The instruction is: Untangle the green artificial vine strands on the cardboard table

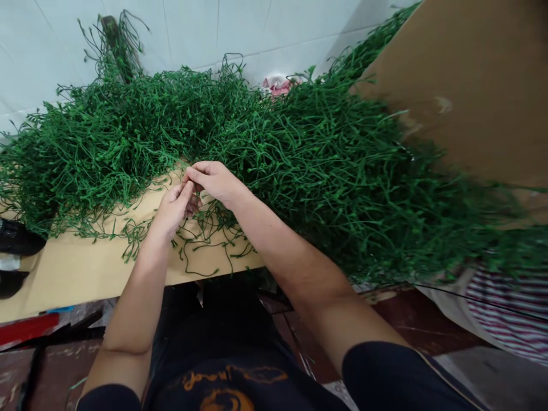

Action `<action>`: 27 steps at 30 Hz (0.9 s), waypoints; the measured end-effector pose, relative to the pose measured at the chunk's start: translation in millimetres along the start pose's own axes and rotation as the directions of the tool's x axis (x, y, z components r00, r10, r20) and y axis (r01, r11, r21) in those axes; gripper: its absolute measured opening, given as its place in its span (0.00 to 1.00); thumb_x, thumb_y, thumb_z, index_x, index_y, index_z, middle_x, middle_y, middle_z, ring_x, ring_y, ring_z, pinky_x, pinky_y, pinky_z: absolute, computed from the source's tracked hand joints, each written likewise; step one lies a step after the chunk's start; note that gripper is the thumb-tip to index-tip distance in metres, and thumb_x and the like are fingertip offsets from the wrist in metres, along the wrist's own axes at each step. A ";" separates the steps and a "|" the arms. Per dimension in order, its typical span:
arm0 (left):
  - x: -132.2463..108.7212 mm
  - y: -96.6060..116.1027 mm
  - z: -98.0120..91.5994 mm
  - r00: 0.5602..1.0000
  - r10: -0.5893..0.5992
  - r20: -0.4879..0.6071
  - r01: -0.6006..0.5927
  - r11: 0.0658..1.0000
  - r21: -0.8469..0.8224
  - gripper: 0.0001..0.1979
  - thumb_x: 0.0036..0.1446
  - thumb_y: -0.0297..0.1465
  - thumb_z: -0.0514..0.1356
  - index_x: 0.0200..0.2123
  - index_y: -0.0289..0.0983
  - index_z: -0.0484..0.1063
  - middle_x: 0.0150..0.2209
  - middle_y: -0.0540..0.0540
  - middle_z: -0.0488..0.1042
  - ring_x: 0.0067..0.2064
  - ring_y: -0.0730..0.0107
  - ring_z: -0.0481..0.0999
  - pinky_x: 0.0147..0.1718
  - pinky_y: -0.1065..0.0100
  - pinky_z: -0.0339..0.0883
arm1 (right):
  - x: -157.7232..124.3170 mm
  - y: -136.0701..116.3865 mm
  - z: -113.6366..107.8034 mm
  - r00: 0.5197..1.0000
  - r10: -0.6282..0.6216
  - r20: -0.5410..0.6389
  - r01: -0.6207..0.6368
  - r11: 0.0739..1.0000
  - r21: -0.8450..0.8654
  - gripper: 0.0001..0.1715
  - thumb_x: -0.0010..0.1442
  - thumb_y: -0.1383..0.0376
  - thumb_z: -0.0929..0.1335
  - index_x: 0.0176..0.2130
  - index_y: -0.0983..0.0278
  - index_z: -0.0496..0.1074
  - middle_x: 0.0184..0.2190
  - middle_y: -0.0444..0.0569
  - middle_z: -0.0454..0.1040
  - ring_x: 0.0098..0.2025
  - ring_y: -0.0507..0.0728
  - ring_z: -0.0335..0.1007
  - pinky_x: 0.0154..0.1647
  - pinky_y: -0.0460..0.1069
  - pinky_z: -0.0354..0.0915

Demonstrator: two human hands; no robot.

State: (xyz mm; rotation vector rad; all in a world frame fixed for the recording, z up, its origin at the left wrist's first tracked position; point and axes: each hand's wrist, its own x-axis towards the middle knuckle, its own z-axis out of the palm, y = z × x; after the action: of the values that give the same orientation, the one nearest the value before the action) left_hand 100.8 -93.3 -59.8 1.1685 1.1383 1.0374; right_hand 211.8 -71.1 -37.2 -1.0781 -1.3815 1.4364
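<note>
Both hands meet above the cardboard sheet (72, 268), close to the near edge of a big heap of thin green stems (321, 154). My left hand (177, 202) has its thumb and fingers pressed together, and my right hand (209, 178) pinches at the same spot, its fingertips touching the left ones. Whatever lies between the fingertips is too small to make out. Loose green stems (188, 251) are scattered on the cardboard just below and beside the hands.
A large cardboard panel (471, 85) stands at the right. Black objects (19, 237) sit at the left edge. A pink and white item (277, 85) lies behind the heap against the tiled wall (192, 34). Striped fabric (509, 308) shows at lower right.
</note>
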 end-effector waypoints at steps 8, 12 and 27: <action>1.5 -11.6 -7.8 0.973 0.231 -0.020 -0.221 0.949 0.226 0.16 0.59 0.30 0.50 0.19 0.36 0.59 0.15 0.56 0.50 0.18 0.79 0.49 0.20 0.73 0.44 | 11.8 9.4 -2.4 0.987 -0.158 -0.026 0.148 0.962 -0.229 0.18 0.60 0.69 0.61 0.20 0.67 0.63 0.15 0.40 0.58 0.20 0.46 0.54 0.25 0.44 0.53; -0.8 -14.6 -12.9 0.924 0.379 -0.048 -0.302 0.800 0.518 0.15 0.58 0.29 0.50 0.18 0.36 0.58 0.17 0.53 0.55 0.22 0.76 0.54 0.25 0.71 0.49 | 20.1 14.3 -1.9 0.961 -0.261 -0.088 0.170 0.816 -0.553 0.20 0.59 0.66 0.62 0.18 0.66 0.60 0.16 0.40 0.54 0.22 0.47 0.50 0.26 0.46 0.48; 2.8 -7.2 -26.2 0.971 0.239 -0.029 -0.118 0.576 0.809 0.14 0.54 0.35 0.53 0.38 0.34 0.72 0.33 0.43 0.73 0.33 0.66 0.69 0.34 0.67 0.61 | 27.4 -0.8 -19.6 0.903 -0.368 -0.220 0.258 0.877 -0.406 0.18 0.61 0.66 0.60 0.21 0.66 0.63 0.16 0.39 0.50 0.21 0.46 0.48 0.26 0.45 0.49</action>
State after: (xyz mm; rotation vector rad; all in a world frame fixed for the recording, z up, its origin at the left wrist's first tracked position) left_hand 75.4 -87.8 -68.2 1.9948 1.7185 0.7375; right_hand 223.3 -39.4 -37.6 -1.1746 -1.5581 0.7590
